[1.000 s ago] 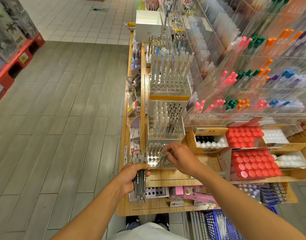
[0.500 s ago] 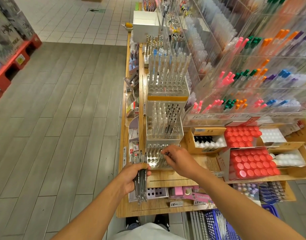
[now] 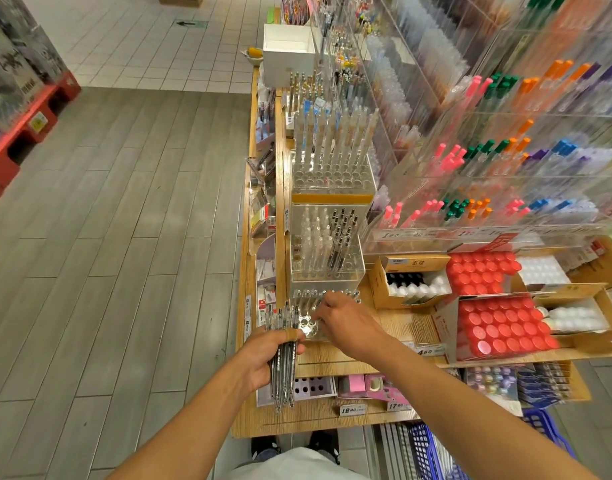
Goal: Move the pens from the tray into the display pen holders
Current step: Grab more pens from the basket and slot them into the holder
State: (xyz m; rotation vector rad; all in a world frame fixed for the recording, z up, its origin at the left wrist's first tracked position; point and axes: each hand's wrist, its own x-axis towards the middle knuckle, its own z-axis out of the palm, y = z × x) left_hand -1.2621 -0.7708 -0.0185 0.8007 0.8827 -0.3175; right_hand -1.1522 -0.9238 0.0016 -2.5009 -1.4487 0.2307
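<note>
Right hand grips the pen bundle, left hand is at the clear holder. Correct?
Sides are swapped. In the head view the left hand grips the pen bundle, and the right hand is at the clear holder.

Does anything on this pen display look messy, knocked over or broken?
Nothing stands out. The left hand grips a tidy bundle of pens, the right hand reaches over the nearest clear pen holder, and pens in the holder behind stand upright.
</note>
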